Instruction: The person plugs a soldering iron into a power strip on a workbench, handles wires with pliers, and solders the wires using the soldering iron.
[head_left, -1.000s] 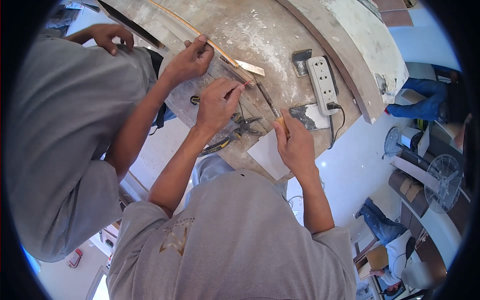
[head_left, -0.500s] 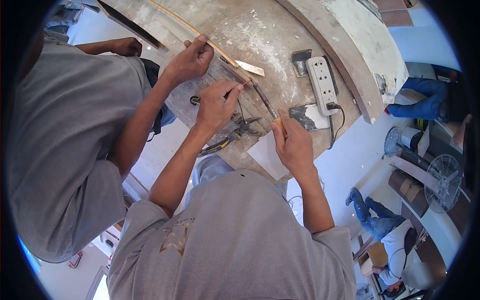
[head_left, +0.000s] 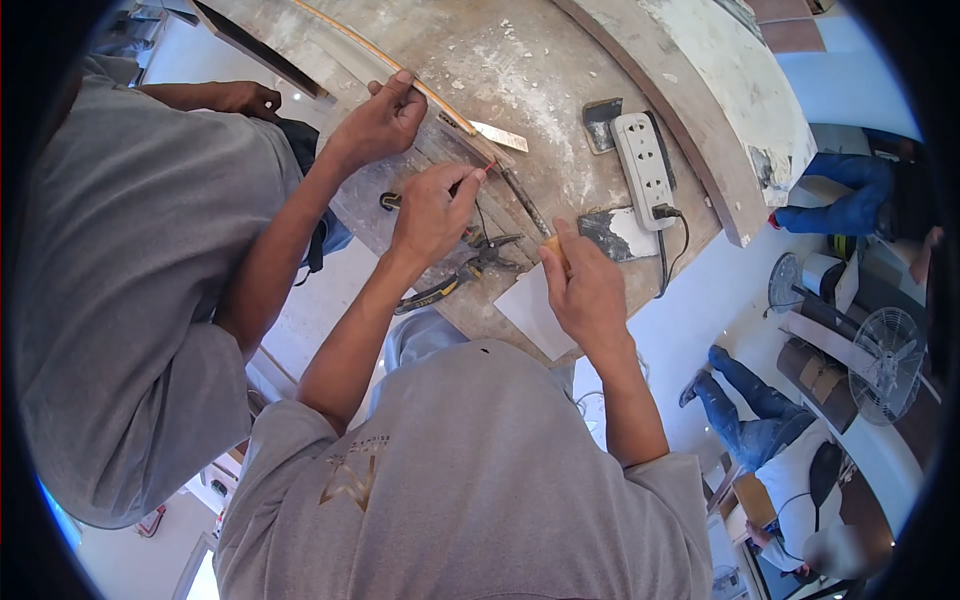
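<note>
My right hand (head_left: pixel 588 290) is wrapped round the wooden handle of a soldering iron (head_left: pixel 524 201), its dark metal shaft pointing up and left. The iron's tip is close to a thin red wire (head_left: pixel 490 167), which my left hand (head_left: pixel 437 213) pinches between thumb and fingers. Whether tip and wire touch is too small to tell. Beyond them runs a long thin orange-edged strip (head_left: pixel 437 100), held by a co-worker's hand (head_left: pixel 378 122). Under my left hand lie pliers (head_left: pixel 465 277) with black and yellow handles. A flat metal blade (head_left: pixel 500 136) rests beside the strip's end.
A white power strip (head_left: pixel 640 160) with a plugged-in black cord lies right on the dusty table (head_left: pixel 545 90). Near it are a white-smeared dark plate (head_left: pixel 618 235) and a curved board (head_left: pixel 665 95). White paper (head_left: pixel 535 312) sits at the near edge. A co-worker stands close left.
My hands stay almost in place, the right one shifting very slightly. The co-worker's far hand at left has moved a little. A person in the background at lower right has shifted position.
</note>
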